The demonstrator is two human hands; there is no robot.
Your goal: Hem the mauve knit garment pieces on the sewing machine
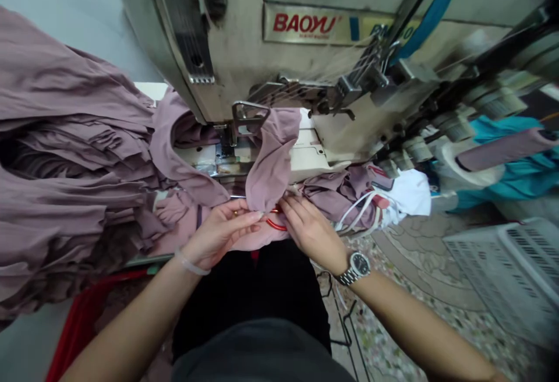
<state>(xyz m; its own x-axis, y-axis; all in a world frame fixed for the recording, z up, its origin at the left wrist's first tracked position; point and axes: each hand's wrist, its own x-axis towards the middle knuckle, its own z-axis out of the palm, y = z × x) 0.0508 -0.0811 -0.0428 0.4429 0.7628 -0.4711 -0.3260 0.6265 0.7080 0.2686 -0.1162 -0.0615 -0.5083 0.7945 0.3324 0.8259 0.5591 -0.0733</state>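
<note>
A strip of mauve fabric (pixel 271 166) hangs in a loop from the sewing machine's needle area (pixel 227 137) to my hands. My left hand (pixel 231 225) pinches its lower edge between thumb and fingertips. Close beside it, my right hand (pixel 308 222) is closed at the fabric's right edge, fingers together and thumb hidden; what it grips does not show. Between the hands is a red curved loop (pixel 276 226), like a scissors handle, partly covered by fabric and fingers. Pink fabric (pixel 251 241) lies beneath them, over the table's front edge.
Stacked mauve pieces (pixel 74 120) fill the left side. The machine head (pixel 236 44) stands directly ahead. Bunched mauve fabric (pixel 340 190) and white cloth (pixel 408 193) lie right of my hands. A red bin (pixel 72 335) is low left; a grey plastic crate (pixel 510 265) stands right.
</note>
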